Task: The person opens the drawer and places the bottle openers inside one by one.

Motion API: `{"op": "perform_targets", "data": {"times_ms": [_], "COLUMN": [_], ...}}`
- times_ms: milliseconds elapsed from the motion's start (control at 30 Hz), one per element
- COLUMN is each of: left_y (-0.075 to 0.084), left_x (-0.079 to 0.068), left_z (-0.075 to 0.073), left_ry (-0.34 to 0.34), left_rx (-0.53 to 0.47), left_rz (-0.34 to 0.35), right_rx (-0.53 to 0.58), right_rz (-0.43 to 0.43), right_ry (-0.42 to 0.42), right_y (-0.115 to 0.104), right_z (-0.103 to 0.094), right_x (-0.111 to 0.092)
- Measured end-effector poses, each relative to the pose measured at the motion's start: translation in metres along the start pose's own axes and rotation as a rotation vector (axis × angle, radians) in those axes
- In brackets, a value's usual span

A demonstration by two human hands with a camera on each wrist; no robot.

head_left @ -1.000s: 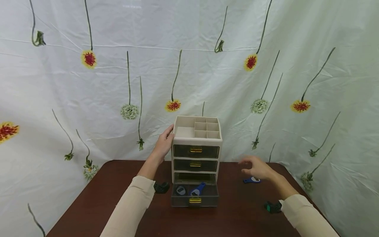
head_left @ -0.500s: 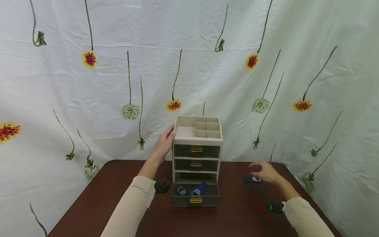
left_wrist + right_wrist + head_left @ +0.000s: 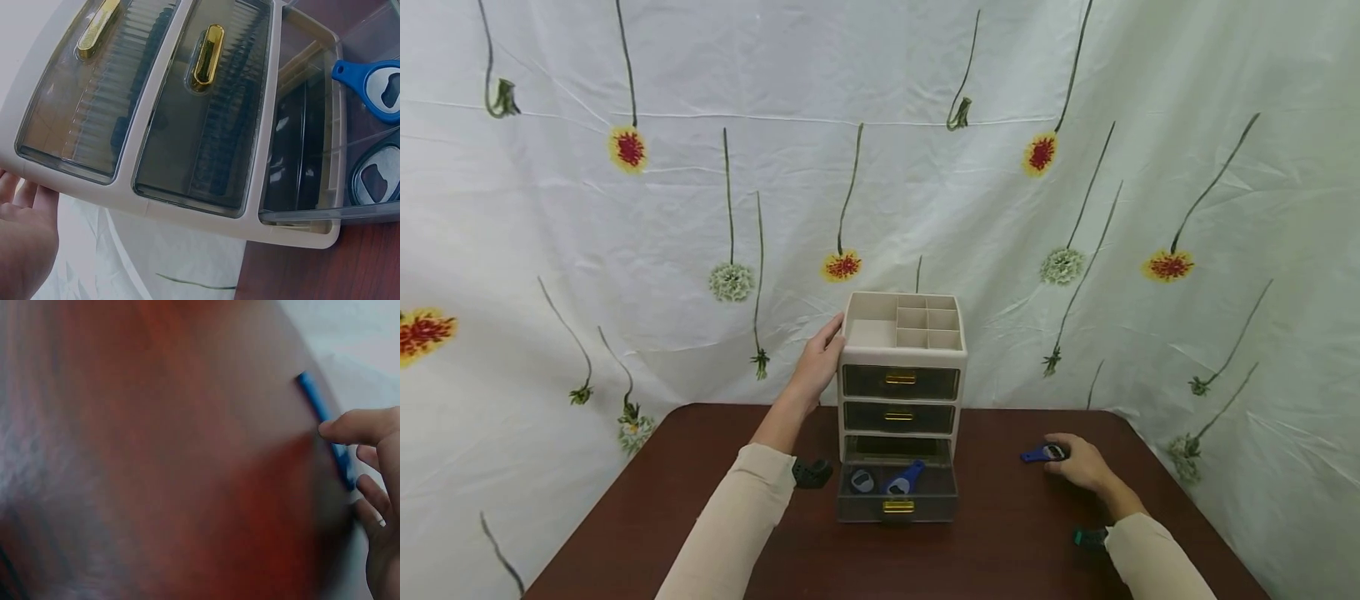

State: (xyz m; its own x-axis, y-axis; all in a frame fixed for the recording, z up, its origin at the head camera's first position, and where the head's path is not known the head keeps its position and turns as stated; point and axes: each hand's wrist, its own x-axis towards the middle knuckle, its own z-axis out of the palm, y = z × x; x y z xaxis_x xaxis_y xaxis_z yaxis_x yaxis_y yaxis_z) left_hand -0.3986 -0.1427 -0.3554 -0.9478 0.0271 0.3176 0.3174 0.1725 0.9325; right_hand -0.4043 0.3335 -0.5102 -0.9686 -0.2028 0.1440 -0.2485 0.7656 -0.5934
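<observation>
A cream drawer organizer (image 3: 902, 357) stands on the table with its bottom drawer (image 3: 897, 508) pulled out. My left hand (image 3: 817, 362) rests against the organizer's left side, and its fingertips touch the side wall in the left wrist view. Inside the drawer lie a blue bottle opener (image 3: 362, 81) and a dark round bottle opener (image 3: 375, 178), parted by a divider. On the right of the table, my right hand (image 3: 1081, 463) pinches another blue bottle opener (image 3: 1037, 453). The right wrist view has the thumb on one side of it and curled fingers on the other.
The organizer's upper two drawers (image 3: 899, 383) with gold handles are closed, and its top has open compartments (image 3: 928, 321). A flower-printed white curtain (image 3: 880, 183) hangs behind the dark red-brown table (image 3: 1000, 542).
My right hand has moved right and down onto the blue bottle opener on the table and taken hold of it. The left hand stays at the organizer's side.
</observation>
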Motion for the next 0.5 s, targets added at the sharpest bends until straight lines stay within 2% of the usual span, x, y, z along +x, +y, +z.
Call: {"op": "perform_targets", "data": {"times_ms": [67,267,500], "left_y": [0.0002,0.0015,0.0007], "left_x": [0.0011,0.0031,0.0015], "left_z": [0.0001,0.0006,0.0013], "left_ry": [-0.008,-0.005,0.002], "left_rx": [-0.003,-0.009,-0.02], "left_rz": [0.003,0.02,0.002], "right_rx": [-0.023,-0.129,-0.112], "right_rz": [-0.01,-0.13,-0.139], "right_ry": [-0.014,-0.008,0.014], "right_y": [0.0023,0.0013,0.0061], "right_z": [0.0037,0.0034,0.0005], "right_x": [0.0,0.0024,0.0004]}}
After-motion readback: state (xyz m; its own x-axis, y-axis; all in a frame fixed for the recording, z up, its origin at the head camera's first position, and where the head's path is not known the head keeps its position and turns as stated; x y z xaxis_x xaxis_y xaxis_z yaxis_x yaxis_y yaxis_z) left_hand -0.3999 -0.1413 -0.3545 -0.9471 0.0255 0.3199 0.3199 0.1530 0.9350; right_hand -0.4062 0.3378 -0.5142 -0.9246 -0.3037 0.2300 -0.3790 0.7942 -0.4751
